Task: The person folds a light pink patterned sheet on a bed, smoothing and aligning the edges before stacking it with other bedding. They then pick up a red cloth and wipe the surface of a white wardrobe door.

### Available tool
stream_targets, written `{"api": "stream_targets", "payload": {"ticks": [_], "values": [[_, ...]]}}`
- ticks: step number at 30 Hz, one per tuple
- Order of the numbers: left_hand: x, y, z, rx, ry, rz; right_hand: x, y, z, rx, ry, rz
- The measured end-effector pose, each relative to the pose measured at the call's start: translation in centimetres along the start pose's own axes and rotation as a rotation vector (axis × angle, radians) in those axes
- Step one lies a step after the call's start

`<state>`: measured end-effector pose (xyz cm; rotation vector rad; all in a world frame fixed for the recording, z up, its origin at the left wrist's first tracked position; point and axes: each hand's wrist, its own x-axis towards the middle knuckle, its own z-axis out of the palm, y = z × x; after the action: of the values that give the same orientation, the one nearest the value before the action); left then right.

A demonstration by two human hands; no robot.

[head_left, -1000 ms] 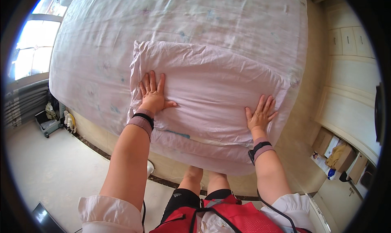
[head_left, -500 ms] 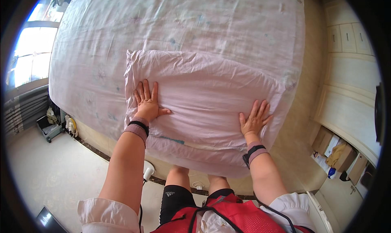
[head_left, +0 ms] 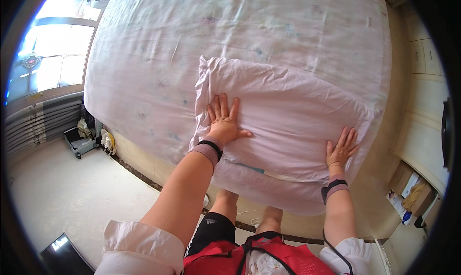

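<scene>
A pale pink pillow (head_left: 288,116) lies flat on the bed (head_left: 144,63), wrinkled along its far edge and left side. My left hand (head_left: 224,121) rests on its left part, fingers spread and pointing away from me. On its right part lies my right hand (head_left: 341,148), flat and with the fingers a little apart. Neither hand grips anything. Along the pillow's near side a small teal patch (head_left: 251,168) shows beside a pale fold. Bands circle both my wrists.
A bright window (head_left: 60,54) stands at the left above a grey curtain (head_left: 43,123). Below it are an open grey case (head_left: 81,143) and a pale coiled thing (head_left: 108,143). A dark screen (head_left: 67,256) is at lower left. Cream cabinets (head_left: 422,131) line the right, with open compartments below.
The view has swung left, so the bed, pillow and hands sit farther right in the picture. Both hands stay flat at about the same places on the pillow.
</scene>
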<state>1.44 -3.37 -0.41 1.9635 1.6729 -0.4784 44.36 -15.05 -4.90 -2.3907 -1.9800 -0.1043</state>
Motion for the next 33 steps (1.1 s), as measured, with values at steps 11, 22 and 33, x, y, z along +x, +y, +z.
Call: {"api": "stream_targets", "payload": {"ticks": [11, 22, 33], "values": [[-0.8, -2.0, -1.9, -0.186, 0.076, 0.108, 0.2, -10.9, -2.3, 0.059, -0.565, 0.715], [10.7, -10.5, -10.4, -1.629, 0.195, -0.170, 0.5, -13.8, -3.5, 0.144, -0.628, 0.747], [13.5, -8.5, -12.9, -1.550, 0.100, -0.326, 0.1, -13.7, -2.6, 0.074, -0.592, 0.737]]}}
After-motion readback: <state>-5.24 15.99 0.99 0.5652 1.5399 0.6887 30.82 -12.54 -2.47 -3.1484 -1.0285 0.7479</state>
